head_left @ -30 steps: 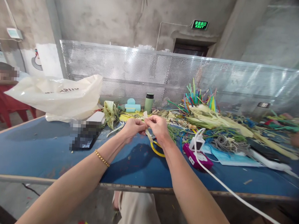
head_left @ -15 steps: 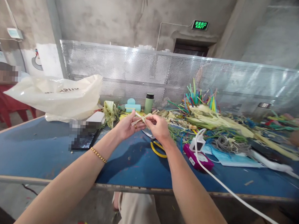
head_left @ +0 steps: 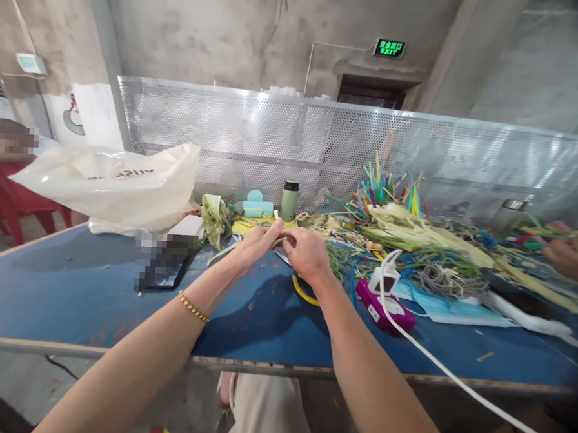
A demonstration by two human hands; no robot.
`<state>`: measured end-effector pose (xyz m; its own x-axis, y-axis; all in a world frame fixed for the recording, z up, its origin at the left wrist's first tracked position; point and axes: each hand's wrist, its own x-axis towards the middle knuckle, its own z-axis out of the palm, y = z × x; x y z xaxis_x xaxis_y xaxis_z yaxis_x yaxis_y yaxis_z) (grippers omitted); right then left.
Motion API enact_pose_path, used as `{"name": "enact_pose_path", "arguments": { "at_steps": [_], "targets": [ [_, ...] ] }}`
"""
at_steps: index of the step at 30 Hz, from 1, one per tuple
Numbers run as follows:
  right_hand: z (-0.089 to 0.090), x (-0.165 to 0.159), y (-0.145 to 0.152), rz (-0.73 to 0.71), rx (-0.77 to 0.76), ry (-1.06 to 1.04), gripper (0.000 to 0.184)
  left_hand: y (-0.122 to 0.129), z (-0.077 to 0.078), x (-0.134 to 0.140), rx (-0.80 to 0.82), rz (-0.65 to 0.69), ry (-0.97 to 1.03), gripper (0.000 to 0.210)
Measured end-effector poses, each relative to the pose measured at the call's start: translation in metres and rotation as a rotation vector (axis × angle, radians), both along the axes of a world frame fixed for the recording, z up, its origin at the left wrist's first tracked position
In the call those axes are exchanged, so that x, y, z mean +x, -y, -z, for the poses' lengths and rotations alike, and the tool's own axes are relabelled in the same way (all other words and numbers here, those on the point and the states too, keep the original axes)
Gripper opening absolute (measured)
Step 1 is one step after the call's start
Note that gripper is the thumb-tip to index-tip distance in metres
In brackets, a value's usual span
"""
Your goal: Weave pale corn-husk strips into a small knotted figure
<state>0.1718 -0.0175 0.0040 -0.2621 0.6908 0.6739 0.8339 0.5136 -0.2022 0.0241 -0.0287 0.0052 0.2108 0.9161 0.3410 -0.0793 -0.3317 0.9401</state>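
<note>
My left hand [head_left: 257,246] and my right hand [head_left: 308,251] meet above the blue table, fingertips close together. Between them they pinch a pale corn husk strip [head_left: 277,214]; its tip pokes up by my left thumb, while the rest is mostly hidden by the fingers. The left hand is turned with its back toward me, thumb on top. My right thumb and fingers are closed at the strip. Just below the right wrist lie scissors with yellow handles [head_left: 304,293], partly covered by that forearm.
A phone [head_left: 167,271], a white plastic bag [head_left: 111,184] and a wilted husk [head_left: 214,220] lie left. Behind stands a green bottle [head_left: 289,200]. To the right are corn husks [head_left: 414,231], grey cord [head_left: 443,277], a purple power block [head_left: 384,307] with a white cable, and another person's hand [head_left: 572,257].
My left hand has rolled from palm up to back of hand toward me, covering most of the strip. The right hand stays beside it. The other person's hand has come further into view.
</note>
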Motion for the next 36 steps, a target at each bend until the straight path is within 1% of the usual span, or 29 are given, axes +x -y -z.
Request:
{"name": "enact_pose_path", "arguments": {
  "at_steps": [2, 5, 7, 9, 13, 16, 20, 22, 24, 25, 27, 29, 30, 32, 34, 36],
  "targets": [
    [0.002, 0.002, -0.006, -0.042, -0.019, -0.112, 0.02, 0.002, -0.002, -0.001, -0.011, 0.013, 0.016, 0.052],
    [0.003, 0.004, -0.014, -0.19, -0.076, -0.418, 0.019, 0.003, -0.005, -0.005, -0.032, 0.016, 0.019, 0.043],
    [0.003, 0.003, -0.015, -0.311, -0.178, -0.625, 0.023, 0.001, -0.005, -0.006, -0.012, -0.001, -0.031, 0.033],
    [0.001, 0.002, -0.013, -0.383, -0.285, -0.741, 0.028, -0.001, -0.003, -0.007, 0.017, -0.011, -0.076, 0.025],
    [-0.002, -0.001, -0.006, -0.395, -0.4, -0.882, 0.033, -0.006, 0.001, -0.007, 0.05, -0.018, -0.1, 0.016],
    [-0.001, -0.003, -0.005, -0.426, -0.441, -0.97, 0.033, -0.009, 0.004, -0.007, 0.075, -0.047, -0.162, 0.018],
    [0.0, -0.006, -0.004, -0.424, -0.428, -1.0, 0.035, -0.007, 0.005, -0.008, 0.106, -0.045, -0.256, 0.025],
    [-0.001, -0.007, -0.002, -0.425, -0.42, -1.008, 0.035, -0.004, 0.001, -0.01, 0.102, -0.013, -0.277, 0.026],
    [-0.001, -0.008, -0.002, -0.399, -0.376, -0.978, 0.034, -0.001, -0.005, -0.014, 0.094, -0.001, -0.268, 0.024],
    [-0.001, -0.007, -0.003, -0.375, -0.342, -0.946, 0.033, 0.0, -0.008, -0.016, 0.092, -0.02, -0.259, 0.024],
    [0.0, -0.006, -0.005, -0.329, -0.273, -0.865, 0.033, 0.0, -0.013, -0.021, 0.085, -0.138, -0.195, 0.028],
    [0.002, -0.004, -0.008, -0.308, -0.219, -0.778, 0.034, -0.002, -0.015, -0.024, 0.12, -0.226, -0.156, 0.029],
    [0.003, -0.004, -0.009, -0.303, -0.195, -0.74, 0.034, -0.003, -0.015, -0.024, 0.137, -0.244, -0.155, 0.029],
    [0.004, -0.003, -0.01, -0.295, -0.152, -0.669, 0.035, -0.005, -0.012, -0.022, 0.157, -0.201, -0.187, 0.031],
    [0.004, -0.004, -0.01, -0.298, -0.126, -0.625, 0.035, -0.006, -0.007, -0.018, 0.173, -0.09, -0.227, 0.035],
    [0.003, -0.005, -0.007, -0.321, -0.126, -0.624, 0.032, -0.007, -0.003, -0.014, 0.171, -0.009, -0.204, 0.033]
  ]
}}
